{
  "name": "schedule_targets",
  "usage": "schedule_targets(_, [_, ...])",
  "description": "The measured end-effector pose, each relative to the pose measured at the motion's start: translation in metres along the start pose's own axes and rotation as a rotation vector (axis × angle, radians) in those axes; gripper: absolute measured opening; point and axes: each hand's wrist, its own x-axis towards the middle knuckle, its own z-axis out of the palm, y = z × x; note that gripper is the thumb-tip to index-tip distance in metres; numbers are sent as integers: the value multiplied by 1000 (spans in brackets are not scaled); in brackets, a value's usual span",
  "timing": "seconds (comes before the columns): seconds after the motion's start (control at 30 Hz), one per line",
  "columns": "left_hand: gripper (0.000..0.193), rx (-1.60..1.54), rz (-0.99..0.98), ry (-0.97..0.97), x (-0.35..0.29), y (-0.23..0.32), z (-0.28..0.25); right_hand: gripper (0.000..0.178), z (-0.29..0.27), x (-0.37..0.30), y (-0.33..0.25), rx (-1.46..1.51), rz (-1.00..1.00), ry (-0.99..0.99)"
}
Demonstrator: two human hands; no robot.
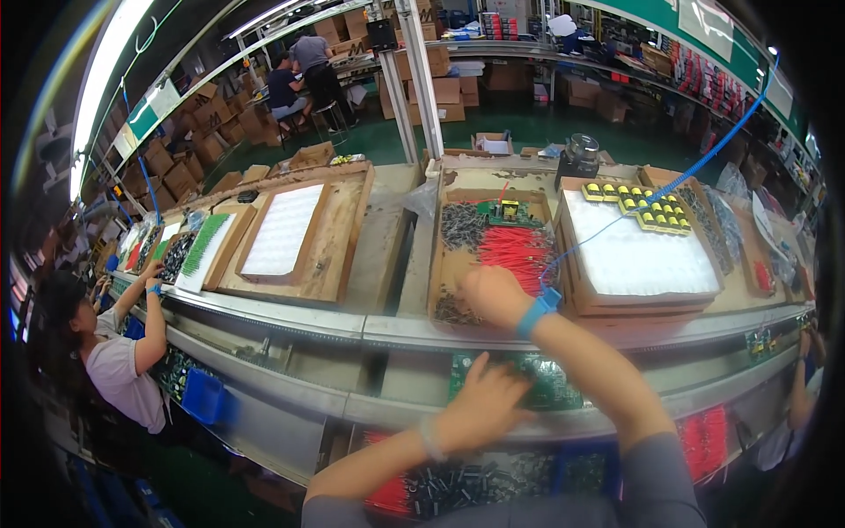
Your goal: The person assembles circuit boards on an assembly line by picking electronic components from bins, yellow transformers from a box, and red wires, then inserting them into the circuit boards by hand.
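Note:
My right hand (495, 293) reaches into a shallow cardboard box (435, 264), over its near left part, beside small loose components (451, 308). Its fingertips are blurred and partly hidden, so what they hold, if anything, does not show. A blue wrist strap (539, 311) with a cord circles that wrist. Red leaded parts (515, 246), dark metal-legged components (462, 226) and a small assembled circuit board (510, 211) lie in the same box. Below, my left hand (482, 398) hovers or rests with fingers apart over a green circuit board (559, 380) on the conveyor track.
A box with white foam (634, 251) and yellow-black transformers (651, 211) stands at the right. Metal rails (352, 327) cross in front of me. Trays below hold red (704, 440) and dark parts (458, 484). A co-worker (123, 352) works at the left.

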Motion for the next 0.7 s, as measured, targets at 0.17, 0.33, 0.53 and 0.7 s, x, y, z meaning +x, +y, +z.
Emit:
schedule_targets(0.17, [30,-22,5,219,-9,-27,-10,16,6,-4,14,236,-53,191])
schedule_targets(0.33, [12,-56,-167,549,7,-81,-49,17,-14,-24,5,383,-18,280])
schedule_targets(0.53, [9,374,-309,473,55,-158,-49,16,-46,-80,-31,348,-13,200])
schedule_targets(0.7, [10,685,-358,321,82,-166,-35,17,-63,-170,-34,326,-32,235])
